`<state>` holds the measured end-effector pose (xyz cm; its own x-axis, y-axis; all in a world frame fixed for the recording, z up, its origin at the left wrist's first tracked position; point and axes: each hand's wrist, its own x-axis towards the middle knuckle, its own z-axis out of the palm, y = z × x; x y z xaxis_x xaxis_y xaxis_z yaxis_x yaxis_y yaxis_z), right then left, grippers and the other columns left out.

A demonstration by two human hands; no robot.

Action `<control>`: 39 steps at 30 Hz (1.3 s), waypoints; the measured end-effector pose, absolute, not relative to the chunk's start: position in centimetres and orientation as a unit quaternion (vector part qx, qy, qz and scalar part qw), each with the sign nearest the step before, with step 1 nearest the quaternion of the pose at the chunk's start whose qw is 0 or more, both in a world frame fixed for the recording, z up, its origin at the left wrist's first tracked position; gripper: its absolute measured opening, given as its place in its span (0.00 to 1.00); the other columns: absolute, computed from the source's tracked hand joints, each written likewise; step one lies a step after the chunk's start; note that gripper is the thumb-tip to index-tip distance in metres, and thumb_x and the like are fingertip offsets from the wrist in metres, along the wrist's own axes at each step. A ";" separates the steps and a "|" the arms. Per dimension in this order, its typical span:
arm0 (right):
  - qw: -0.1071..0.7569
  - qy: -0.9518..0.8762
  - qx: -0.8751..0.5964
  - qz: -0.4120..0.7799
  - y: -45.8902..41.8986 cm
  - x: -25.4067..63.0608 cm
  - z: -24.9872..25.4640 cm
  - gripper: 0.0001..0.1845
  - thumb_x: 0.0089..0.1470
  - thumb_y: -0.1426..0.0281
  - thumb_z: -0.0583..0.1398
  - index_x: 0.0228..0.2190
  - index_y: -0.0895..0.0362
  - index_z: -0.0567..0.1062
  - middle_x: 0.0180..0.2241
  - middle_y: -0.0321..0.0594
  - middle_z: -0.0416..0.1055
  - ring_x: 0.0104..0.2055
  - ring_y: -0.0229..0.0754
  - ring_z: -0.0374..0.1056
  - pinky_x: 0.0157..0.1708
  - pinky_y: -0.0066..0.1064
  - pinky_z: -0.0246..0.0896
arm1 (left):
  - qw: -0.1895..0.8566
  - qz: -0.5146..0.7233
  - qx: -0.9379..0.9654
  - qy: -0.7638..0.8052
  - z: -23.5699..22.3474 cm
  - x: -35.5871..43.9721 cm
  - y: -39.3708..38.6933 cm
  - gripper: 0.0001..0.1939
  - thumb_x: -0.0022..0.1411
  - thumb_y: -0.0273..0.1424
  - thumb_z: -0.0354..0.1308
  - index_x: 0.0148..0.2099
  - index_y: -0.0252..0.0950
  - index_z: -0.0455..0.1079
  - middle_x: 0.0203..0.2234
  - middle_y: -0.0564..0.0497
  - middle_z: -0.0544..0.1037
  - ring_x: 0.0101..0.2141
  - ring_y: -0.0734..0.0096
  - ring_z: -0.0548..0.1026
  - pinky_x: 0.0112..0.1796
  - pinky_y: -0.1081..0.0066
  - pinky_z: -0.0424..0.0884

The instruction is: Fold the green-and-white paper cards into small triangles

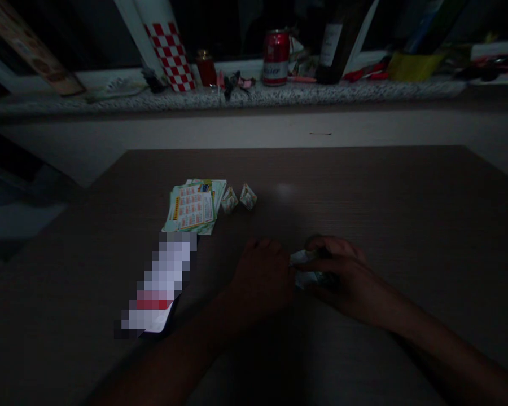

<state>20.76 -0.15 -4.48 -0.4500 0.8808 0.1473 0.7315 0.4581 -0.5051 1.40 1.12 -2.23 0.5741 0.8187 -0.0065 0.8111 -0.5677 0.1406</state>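
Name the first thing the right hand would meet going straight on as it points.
Past the small paper at its fingers, the right hand would likely meet the left hand first, though the dim view leaves depth unclear.

Bare hands, bare forearms, here they are!
Left hand (265, 276) shows a rounded back and ridged knuckles; right hand (347, 273), long fingers; left forearm (173, 349) at seven o'clock, right forearm (440, 344) at four, both uncovered, finer markings lost in shadow.
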 end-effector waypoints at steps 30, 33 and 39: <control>0.203 -0.831 -0.487 0.175 -0.1 20.7 -4.6 0.20 0.44 0.71 0.65 0.41 0.41 0.78 0.48 0.38 0.68 0.52 0.53 0.62 0.49 0.49 0.54 | 0.097 0.034 0.880 0.464 -1.7 1.2 1.0 0.16 0.58 0.42 0.53 0.37 0.34 0.71 0.35 0.43 0.74 0.40 0.55 0.70 0.43 0.55 0.61; 0.201 -0.832 -0.487 0.176 -0.2 20.7 -4.5 0.20 0.44 0.72 0.66 0.40 0.41 0.78 0.48 0.38 0.68 0.52 0.53 0.62 0.49 0.49 0.54 | 0.106 0.028 0.874 0.473 -1.5 1.2 1.0 0.16 0.57 0.42 0.54 0.37 0.34 0.71 0.35 0.43 0.74 0.41 0.54 0.70 0.44 0.54 0.60; 0.205 -0.839 -0.475 0.168 -0.1 20.8 -4.6 0.20 0.46 0.70 0.65 0.43 0.41 0.77 0.48 0.39 0.68 0.52 0.53 0.63 0.49 0.50 0.54 | 0.110 0.005 0.867 0.486 -1.1 0.8 1.2 0.11 0.57 0.36 0.55 0.35 0.33 0.72 0.34 0.43 0.75 0.40 0.55 0.71 0.44 0.54 0.61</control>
<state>20.79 -0.09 -4.55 -0.4652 0.8656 0.1854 0.7277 0.4932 -0.4766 0.85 1.19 -1.14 0.5276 0.8437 -0.0986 0.8416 -0.5034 0.1960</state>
